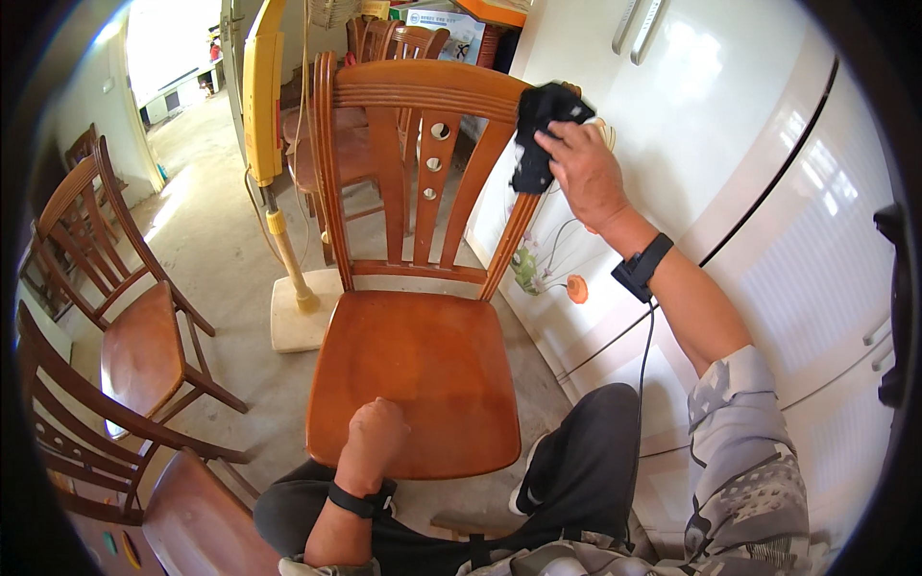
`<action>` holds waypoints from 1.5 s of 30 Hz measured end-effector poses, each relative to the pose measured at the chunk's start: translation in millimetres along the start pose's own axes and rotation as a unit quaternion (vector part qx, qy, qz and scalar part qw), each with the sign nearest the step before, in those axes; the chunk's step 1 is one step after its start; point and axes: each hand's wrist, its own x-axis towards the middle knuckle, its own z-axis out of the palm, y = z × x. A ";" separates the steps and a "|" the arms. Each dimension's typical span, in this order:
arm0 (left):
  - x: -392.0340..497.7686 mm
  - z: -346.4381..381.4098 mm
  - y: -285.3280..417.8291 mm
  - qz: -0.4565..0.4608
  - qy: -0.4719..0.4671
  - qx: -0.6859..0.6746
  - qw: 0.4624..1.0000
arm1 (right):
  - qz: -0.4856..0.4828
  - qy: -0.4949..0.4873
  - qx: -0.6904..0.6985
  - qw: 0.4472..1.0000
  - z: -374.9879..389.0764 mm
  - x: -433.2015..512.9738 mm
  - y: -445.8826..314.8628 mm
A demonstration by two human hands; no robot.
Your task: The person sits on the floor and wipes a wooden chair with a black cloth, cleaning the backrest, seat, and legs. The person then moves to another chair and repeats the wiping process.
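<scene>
A wooden chair [414,360] stands right in front of me, its slatted backrest [432,86] on the far side. My right hand [587,169] presses a black cloth [536,137] against the upper right corner of the backrest. The cloth has a few pale specks and wraps over the right post, hiding that corner. Curled into a fist, my left hand [376,435] is over the front left part of the seat. I see nothing in it, though its palm side is hidden. A black band is on each wrist, and a cable hangs from the right one.
White cabinets [670,108] with a flower print rise close on the right. A yellow upright appliance [264,108] on a cream base [302,324] stands behind the chair's left side. Similar chairs [144,338] are at the left, and more stand behind. Boxes [446,32] are at the back.
</scene>
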 end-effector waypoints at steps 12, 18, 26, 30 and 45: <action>-0.5 11.5 3.7 -0.012 0.040 0.009 0.999 | -0.070 0.022 0.024 0.997 28.7 50.8 -37.2; -7.7 1.3 -10.1 0.004 0.026 -0.076 0.997 | -0.076 0.016 -0.040 0.996 22.1 39.7 -38.3; -8.4 5.3 -9.6 0.005 0.044 -0.077 0.996 | -0.096 -0.008 -0.044 0.994 -11.9 17.2 -3.2; -7.9 6.1 -8.0 -0.015 0.048 -0.063 0.997 | -0.083 -0.019 -0.024 0.996 8.8 43.7 -32.5; -13.1 -3.7 -15.1 0.012 0.029 -0.058 0.998 | -0.048 -0.013 -0.007 0.999 7.3 32.8 -35.9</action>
